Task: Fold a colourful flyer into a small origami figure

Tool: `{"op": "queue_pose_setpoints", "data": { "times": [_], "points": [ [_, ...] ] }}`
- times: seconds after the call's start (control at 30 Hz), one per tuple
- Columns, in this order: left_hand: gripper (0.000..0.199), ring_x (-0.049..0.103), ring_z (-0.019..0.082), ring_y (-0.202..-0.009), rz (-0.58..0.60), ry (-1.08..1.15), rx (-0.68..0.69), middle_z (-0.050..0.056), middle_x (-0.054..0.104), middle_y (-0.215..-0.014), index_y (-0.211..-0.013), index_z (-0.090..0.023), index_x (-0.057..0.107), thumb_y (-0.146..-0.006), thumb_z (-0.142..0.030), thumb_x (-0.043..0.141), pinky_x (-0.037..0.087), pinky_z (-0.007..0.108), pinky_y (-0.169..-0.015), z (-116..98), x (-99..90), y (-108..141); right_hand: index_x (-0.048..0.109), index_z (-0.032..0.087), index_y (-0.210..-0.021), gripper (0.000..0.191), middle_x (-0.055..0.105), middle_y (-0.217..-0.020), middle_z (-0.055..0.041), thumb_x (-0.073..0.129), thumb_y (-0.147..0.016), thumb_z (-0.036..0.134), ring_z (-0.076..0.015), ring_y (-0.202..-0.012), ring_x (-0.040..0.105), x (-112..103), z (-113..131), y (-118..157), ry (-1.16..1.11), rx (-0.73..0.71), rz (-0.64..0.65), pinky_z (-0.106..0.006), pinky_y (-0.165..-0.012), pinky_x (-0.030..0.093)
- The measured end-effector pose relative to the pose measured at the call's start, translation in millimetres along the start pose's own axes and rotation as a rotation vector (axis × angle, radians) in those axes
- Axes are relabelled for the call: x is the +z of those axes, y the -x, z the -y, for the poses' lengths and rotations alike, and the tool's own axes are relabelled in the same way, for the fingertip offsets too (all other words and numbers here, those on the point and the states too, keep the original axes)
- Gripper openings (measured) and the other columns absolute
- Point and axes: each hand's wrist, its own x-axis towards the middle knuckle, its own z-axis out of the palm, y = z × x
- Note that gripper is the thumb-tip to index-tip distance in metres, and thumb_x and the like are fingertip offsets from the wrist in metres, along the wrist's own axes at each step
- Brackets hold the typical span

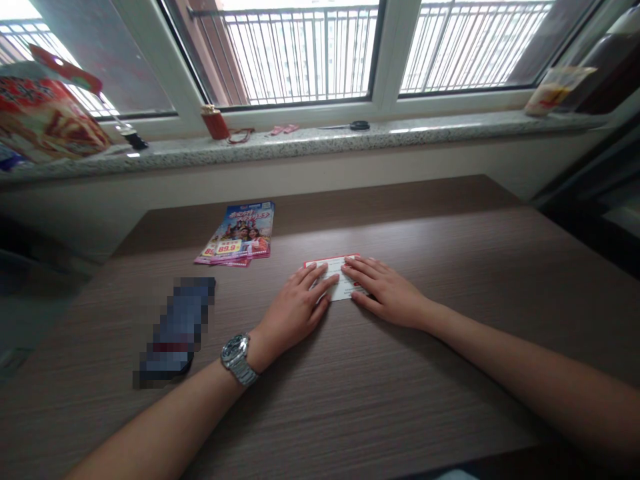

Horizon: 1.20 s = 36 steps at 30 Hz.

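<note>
A small white sheet of paper [343, 288] with a red upper edge and printed text lies flat on the brown table, partly covered by both hands. My left hand [299, 301], with a metal watch [239, 357] at the wrist, rests palm down on the sheet's left side, fingers stretched out. On its right side lies my right hand [387, 291], also flat with fingers spread a little. A stack of printed leaflets [243, 233] is to the left, beyond my left hand.
A blurred-out dark phone-shaped object [177, 330] lies left of my left forearm. On the stone windowsill [300, 148] stand a red lighter-like item [215, 122], scissors [359, 125], a plastic cup [555, 93] and a colourful food bag [47, 117].
</note>
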Motion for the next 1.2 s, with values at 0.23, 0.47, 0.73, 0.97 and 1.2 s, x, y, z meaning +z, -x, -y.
{"op": "queue_pose_setpoints", "data": {
  "times": [0.23,0.47,0.73,0.97,1.2],
  "points": [
    [0.044,0.037,0.028,-0.145,0.008,-0.018,0.002,0.008,0.044,-0.156,-0.148,-0.027,0.048,-0.104,-0.030,0.046,0.034,0.052,-0.121,-0.3,-0.3,-0.3,0.036,0.023,-0.157,0.059,0.034,-0.164,-0.0088,0.044,-0.103,0.045,-0.0261,-0.152,0.028,0.8,0.2,0.1,0.017,-0.001,-0.005,-0.051,-0.124,0.027],
    [0.043,0.039,0.028,-0.145,0.003,-0.007,-0.001,0.008,0.046,-0.155,-0.147,-0.028,0.049,-0.104,-0.030,0.047,0.034,0.054,-0.120,-0.6,-0.7,0.7,0.034,0.027,-0.158,0.059,0.034,-0.164,-0.0075,0.045,-0.103,0.045,-0.0273,-0.152,0.029,1.1,0.5,0.2,0.005,-0.011,-0.016,-0.053,-0.123,0.028],
    [0.043,0.038,0.028,-0.145,0.013,-0.020,-0.008,0.009,0.046,-0.155,-0.147,-0.027,0.049,-0.104,-0.031,0.047,0.035,0.052,-0.120,-1.9,-2.1,0.3,0.037,0.022,-0.157,0.058,0.033,-0.164,-0.0083,0.041,-0.104,0.045,-0.0259,-0.153,0.028,-0.4,2.3,0.2,0.037,0.004,0.006,-0.051,-0.124,0.027],
    [0.044,0.038,0.029,-0.145,0.007,-0.017,-0.003,0.008,0.045,-0.155,-0.147,-0.028,0.048,-0.104,-0.030,0.047,0.035,0.054,-0.119,-1.1,-2.0,0.8,0.036,0.023,-0.157,0.058,0.034,-0.164,-0.0086,0.042,-0.104,0.045,-0.0258,-0.153,0.028,-0.2,2.4,-0.3,0.028,-0.003,0.002,-0.052,-0.124,0.027],
    [0.045,0.038,0.028,-0.145,0.024,-0.038,-0.003,0.009,0.044,-0.156,-0.149,-0.027,0.047,-0.104,-0.029,0.047,0.034,0.053,-0.120,-0.9,-2.7,1.1,0.036,0.021,-0.157,0.059,0.033,-0.164,-0.0092,0.042,-0.104,0.044,-0.0262,-0.153,0.028,-0.5,3.5,-0.9,0.043,0.006,0.017,-0.051,-0.124,0.027]
  ]
}}
